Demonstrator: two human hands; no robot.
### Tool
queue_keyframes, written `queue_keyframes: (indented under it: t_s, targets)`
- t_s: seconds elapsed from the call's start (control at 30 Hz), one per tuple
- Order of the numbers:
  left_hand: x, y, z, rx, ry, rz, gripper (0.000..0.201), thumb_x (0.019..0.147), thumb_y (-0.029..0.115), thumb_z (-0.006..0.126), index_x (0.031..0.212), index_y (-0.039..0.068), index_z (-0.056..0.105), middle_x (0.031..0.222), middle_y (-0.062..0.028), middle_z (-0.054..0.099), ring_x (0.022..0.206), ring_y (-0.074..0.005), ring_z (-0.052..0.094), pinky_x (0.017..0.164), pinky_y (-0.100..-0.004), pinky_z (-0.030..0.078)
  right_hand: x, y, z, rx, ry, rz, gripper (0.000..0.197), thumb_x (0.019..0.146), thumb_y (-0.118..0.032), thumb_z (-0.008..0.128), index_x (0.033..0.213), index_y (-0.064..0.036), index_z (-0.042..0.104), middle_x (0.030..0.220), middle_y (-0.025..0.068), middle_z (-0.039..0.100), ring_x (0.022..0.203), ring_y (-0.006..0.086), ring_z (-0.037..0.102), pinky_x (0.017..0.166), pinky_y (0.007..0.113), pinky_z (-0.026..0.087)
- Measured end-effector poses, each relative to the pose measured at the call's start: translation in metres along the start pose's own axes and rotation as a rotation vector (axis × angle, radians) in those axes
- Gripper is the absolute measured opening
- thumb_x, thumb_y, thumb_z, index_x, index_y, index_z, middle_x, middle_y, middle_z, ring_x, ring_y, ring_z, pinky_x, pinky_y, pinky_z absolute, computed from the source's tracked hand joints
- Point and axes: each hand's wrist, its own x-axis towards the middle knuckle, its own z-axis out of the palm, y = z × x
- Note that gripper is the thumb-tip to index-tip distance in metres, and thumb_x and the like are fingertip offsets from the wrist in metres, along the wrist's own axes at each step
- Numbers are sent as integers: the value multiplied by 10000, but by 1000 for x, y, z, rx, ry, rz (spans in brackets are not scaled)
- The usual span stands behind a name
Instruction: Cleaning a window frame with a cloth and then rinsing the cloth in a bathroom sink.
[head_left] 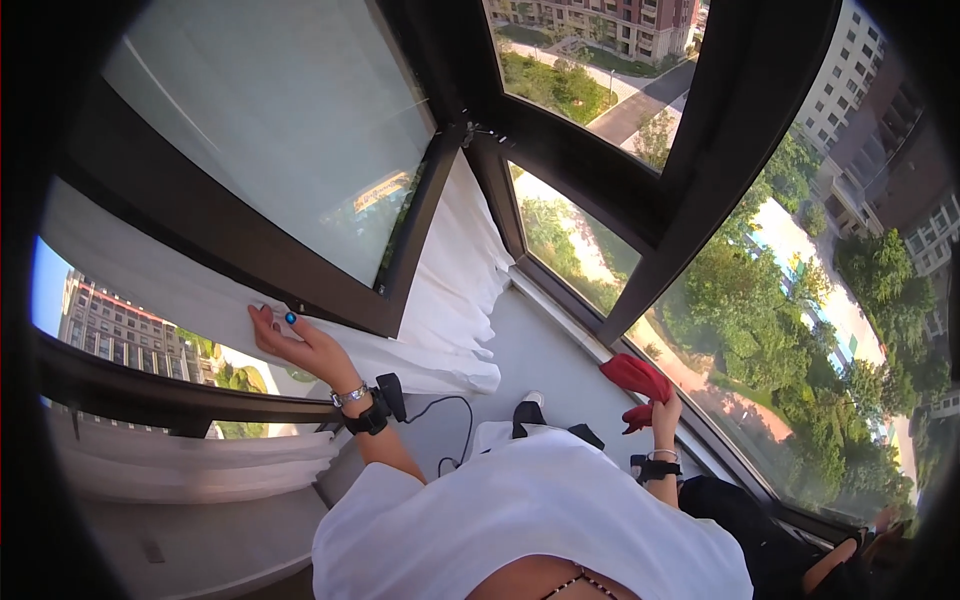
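Note:
My left hand (302,348) is raised beside the lower edge of a dark-framed window sash (240,240) that stands swung inward. Its fingers are apart, and a round blue spot shows at one fingertip. Whether the fingertips touch the frame or the white curtain (140,255) behind it, I cannot tell. On the right, my right hand (665,412) grips a bunched red cloth (637,376) close to the window sill. Part of the cloth hangs down beside the fingers. Both wrists carry black straps with small devices.
A white curtain (455,300) hangs behind the sash, down to the grey floor (520,330). Fixed windows with dark frames (690,200) rise in front and at right. A black cable (470,420) loops from my left wrist. Another person's arm (830,565) shows at lower right.

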Motion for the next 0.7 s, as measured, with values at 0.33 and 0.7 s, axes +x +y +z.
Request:
queue_keyframes:
  t_s: [0.33, 0.7]
  targets:
    - [48, -90, -4, 146, -162, -145, 335, 942, 133, 385, 1176, -78, 499, 1197, -231, 515, 1073, -306, 523, 938, -365, 398, -15, -16, 6, -250, -88, -72, 419, 644, 71, 482, 1042, 10, 595, 900, 235, 631, 894, 371, 611, 786, 376, 472]
    - [5, -19, 21, -289, 14, -509, 378, 929, 219, 379, 943, -131, 522, 911, -193, 588, 791, -259, 576, 729, -330, 474, -20, 18, -10, -167, -14, -89, 357, 655, 88, 474, 981, 16, 602, 733, 157, 652, 657, 260, 646, 599, 321, 496]
